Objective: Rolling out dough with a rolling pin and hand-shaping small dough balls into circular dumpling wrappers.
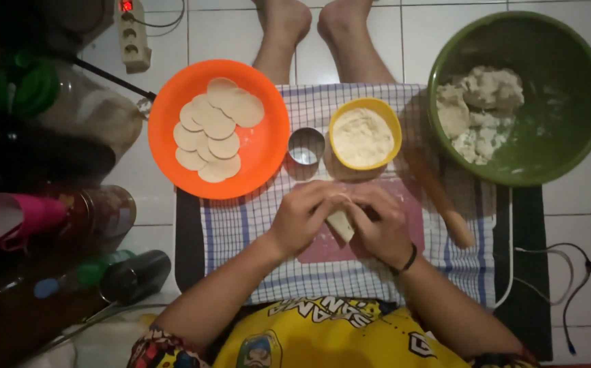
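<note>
While both hands press together just below the yellow flour bowl (364, 133), the left hand (302, 218) and right hand (380, 228) curl closed around a small dough piece (340, 223), seemingly shaping it; cut rounds (217, 129) wait on the orange plate (268, 150) left of that bowl.

Orange plate (268, 153) of dough rounds (215, 129) at ten o'clock, green bowl (568, 102) at two, rolling pin (442, 201) at three.

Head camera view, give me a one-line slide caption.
Both hands, left hand and right hand, press a dough piece beside an orange plate.
</note>
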